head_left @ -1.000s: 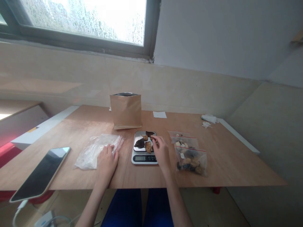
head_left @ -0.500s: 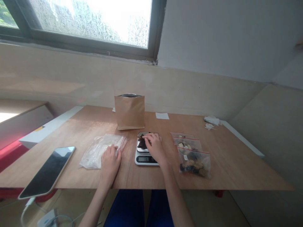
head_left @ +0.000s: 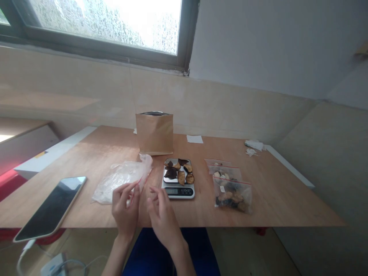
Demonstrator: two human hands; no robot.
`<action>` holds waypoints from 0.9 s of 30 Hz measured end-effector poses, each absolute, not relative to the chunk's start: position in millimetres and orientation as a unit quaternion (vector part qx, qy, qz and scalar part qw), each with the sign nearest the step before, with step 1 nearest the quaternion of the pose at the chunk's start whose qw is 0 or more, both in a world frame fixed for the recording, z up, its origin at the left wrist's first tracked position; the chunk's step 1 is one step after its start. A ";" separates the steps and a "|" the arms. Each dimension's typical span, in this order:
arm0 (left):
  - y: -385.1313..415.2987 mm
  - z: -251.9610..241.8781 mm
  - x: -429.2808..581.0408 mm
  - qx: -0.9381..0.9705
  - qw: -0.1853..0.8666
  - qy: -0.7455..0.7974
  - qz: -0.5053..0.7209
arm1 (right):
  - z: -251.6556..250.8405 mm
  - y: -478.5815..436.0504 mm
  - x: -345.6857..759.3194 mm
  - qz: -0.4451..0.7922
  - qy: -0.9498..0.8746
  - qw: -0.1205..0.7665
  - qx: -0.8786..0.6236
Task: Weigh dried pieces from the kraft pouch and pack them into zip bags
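My left hand (head_left: 125, 209) pinches the edge of a clear plastic bag (head_left: 119, 178) at its red zip strip, lifting that side off the table. Just right of it, my right hand (head_left: 163, 216) is raised in front of the scale with fingers apart and nothing visible in them. The white kitchen scale (head_left: 178, 193) carries several dried slices (head_left: 181, 177) and dark pieces (head_left: 170, 173) on its plate. Its display is too small to read surely. Behind the scale stands a brown paper pouch (head_left: 155, 134), upright with its top open.
Zip bags of dried pieces (head_left: 234, 197) overlap to the right of the scale. A phone (head_left: 50, 209) with a cable lies at the left. White paper (head_left: 194, 139) and crumpled tissue (head_left: 254, 145) lie near the wall.
My right hand has left the scale plate and moved left and nearer, uncovering the pieces. My left hand has raised the bag's zip edge. The view has shifted slightly.
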State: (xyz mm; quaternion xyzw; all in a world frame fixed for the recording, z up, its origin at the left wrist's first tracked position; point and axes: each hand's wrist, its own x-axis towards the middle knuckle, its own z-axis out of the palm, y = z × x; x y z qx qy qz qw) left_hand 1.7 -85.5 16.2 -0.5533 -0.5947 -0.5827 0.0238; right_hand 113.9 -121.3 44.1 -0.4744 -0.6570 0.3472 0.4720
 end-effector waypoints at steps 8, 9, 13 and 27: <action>-106.2 27.1 14.6 -0.602 -0.164 -0.516 -0.587 | 43.6 -122.1 107.0 0.365 -0.593 0.527 -0.487; -106.3 28.3 14.2 -0.604 -0.175 -0.513 -0.584 | 44.0 -121.0 109.3 0.363 -0.590 0.527 -0.493; -106.4 31.5 14.9 -0.599 -0.195 -0.508 -0.587 | 48.1 -118.5 114.9 0.352 -0.589 0.527 -0.501; -108.3 64.9 7.4 -0.445 -0.165 -0.636 -0.609 | 45.2 -112.5 153.9 0.345 -0.564 0.524 -0.537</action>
